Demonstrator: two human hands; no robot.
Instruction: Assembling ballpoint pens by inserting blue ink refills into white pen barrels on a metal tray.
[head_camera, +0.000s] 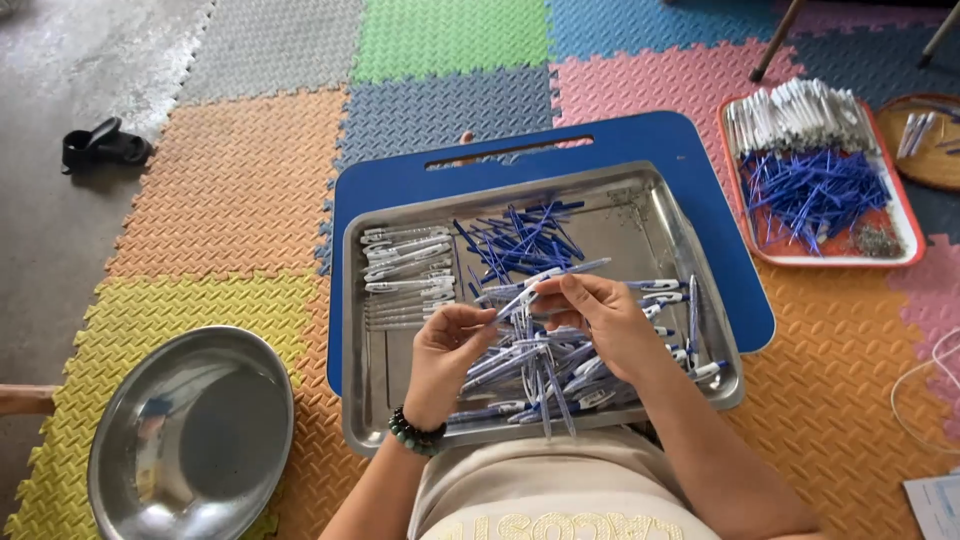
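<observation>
Head view, left to right. A black sandal (105, 146) lies on the bare floor at far left. A round steel bowl (190, 435) rests on the yellow foam mat (160, 310) at lower left, well apart from both hands.

At centre, a rectangular steel tray (620, 215) sits on a blue lap board (640, 140). Its left part holds a row of white pen barrels (408, 262) lying crosswise. Behind the hands lies a heap of blue refills (515, 240); below and to the right of the hands spreads a loose pile of assembled pens (540, 375).

The left hand (447, 352), with a bead bracelet (415, 433) at the wrist, is curled, fingertips pinching the lower end of a pen barrel (527, 290). The right hand (600, 315) is closed on the upper part of the same assembly, thumb and forefinger pinched. The long axis of the held piece runs from lower left to upper right, between the two grips, with a thin blue end pointing up and right past the right fingers. Both hands touch it; whether the refill is fully seated cannot be told.

At upper right, a red-rimmed tray (905, 255) holds stacked white barrels and scattered blue refills, well out of reach of the right hand. A brown dish (930, 165) sits just beyond it.
</observation>
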